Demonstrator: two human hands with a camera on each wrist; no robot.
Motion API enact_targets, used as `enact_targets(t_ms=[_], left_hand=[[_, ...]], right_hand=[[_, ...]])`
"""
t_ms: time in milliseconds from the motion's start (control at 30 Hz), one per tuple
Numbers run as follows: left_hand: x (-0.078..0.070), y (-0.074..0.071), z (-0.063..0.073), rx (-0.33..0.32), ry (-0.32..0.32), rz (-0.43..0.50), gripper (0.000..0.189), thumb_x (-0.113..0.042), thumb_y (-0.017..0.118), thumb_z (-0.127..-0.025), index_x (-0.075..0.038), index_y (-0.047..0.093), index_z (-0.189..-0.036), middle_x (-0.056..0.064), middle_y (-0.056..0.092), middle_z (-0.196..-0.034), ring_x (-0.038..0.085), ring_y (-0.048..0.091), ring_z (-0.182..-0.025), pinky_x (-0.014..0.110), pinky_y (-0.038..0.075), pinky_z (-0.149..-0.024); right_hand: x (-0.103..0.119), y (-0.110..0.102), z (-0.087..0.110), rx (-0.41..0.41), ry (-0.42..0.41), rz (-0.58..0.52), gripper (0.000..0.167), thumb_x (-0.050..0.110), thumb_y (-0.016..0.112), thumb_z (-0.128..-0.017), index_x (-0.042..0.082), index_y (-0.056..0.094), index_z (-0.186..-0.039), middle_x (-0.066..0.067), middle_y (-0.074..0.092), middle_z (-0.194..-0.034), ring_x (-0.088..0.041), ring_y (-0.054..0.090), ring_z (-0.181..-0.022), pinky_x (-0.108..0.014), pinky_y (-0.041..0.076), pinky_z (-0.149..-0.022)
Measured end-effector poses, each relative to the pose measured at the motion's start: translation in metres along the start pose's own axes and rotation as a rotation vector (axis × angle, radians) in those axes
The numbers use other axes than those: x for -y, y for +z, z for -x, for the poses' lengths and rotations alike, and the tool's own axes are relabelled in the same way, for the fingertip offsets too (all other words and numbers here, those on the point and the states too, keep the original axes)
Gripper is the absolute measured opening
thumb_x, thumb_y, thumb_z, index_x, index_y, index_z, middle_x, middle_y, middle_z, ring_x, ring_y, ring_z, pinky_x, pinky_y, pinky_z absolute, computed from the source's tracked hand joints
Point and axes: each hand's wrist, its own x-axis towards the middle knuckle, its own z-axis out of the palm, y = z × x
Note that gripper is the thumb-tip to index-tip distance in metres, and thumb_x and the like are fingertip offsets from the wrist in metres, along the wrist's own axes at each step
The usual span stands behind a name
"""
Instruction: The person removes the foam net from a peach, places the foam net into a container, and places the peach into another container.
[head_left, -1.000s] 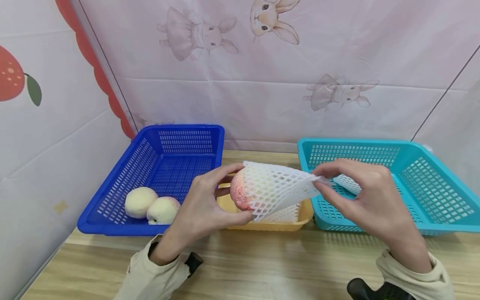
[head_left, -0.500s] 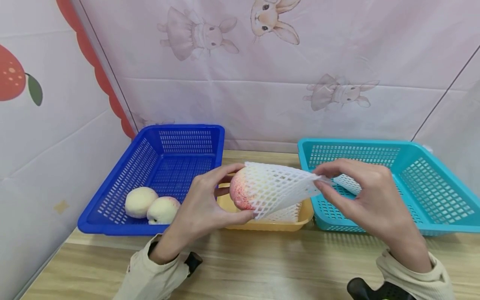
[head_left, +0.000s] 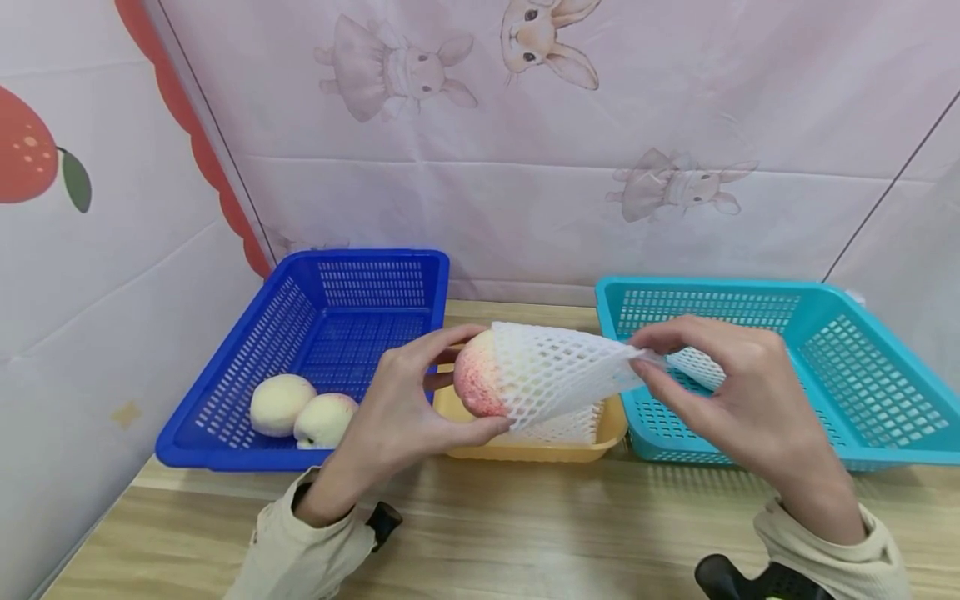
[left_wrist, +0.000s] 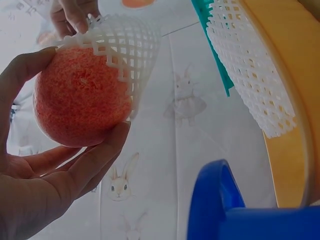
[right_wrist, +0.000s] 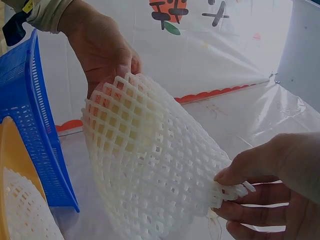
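Observation:
My left hand [head_left: 397, 408] grips a pink and cream peach [head_left: 474, 379] between thumb and fingers, above the yellow tray. A white foam fruit net [head_left: 562, 371] covers the peach's right part, and its red end [left_wrist: 82, 100] is bare, facing left. My right hand [head_left: 750, 392] pinches the net's narrow gathered end between thumb and index finger, keeping it stretched to the right. In the right wrist view, the peach's pale side shows through the mesh of the net [right_wrist: 160, 170]. Left fingertips reach right to the net's open rim.
Two pale peaches [head_left: 281, 404] lie in the blue basket [head_left: 206, 457] on the left. The yellow tray [head_left: 525, 452] in the middle holds more white foam netting [head_left: 577, 427]. In the turquoise basket [head_left: 885, 454] on the right lies a white netted item [head_left: 696, 368].
The left hand and peach have shifted slightly left, while the net's open rim has moved a little right, so more of the red end is bare. The right hand has hardly moved.

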Motion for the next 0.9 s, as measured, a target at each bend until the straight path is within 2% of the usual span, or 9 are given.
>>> enact_targets(t_ms=[367, 900], left_hand=[[0.002, -0.006, 0.000, -0.018, -0.006, -0.049, 0.071, -0.021, 0.091, -0.063, -0.008, 0.061, -0.125, 0.005, 0.065, -0.115, 0.018, 0.065, -0.098, 0.026, 0.056, -0.077], [0.006, -0.024, -0.001, -0.080, -0.009, -0.142, 0.073, -0.017, 0.091, -0.064, -0.004, 0.058, -0.128, 0.010, 0.064, -0.119, 0.022, 0.065, -0.102, 0.028, 0.056, -0.077]], right_hand=[[-0.002, -0.001, 0.000, -0.006, 0.001, 0.009, 0.029, -0.005, 0.078, -0.069, 0.010, 0.072, -0.092, 0.005, 0.070, -0.085, -0.002, 0.064, -0.080, -0.009, 0.047, -0.076], [-0.003, 0.000, -0.001, -0.007, 0.037, 0.045, 0.027, -0.004, 0.079, -0.070, 0.009, 0.072, -0.093, 0.003, 0.071, -0.086, -0.004, 0.064, -0.078, -0.008, 0.045, -0.073]])
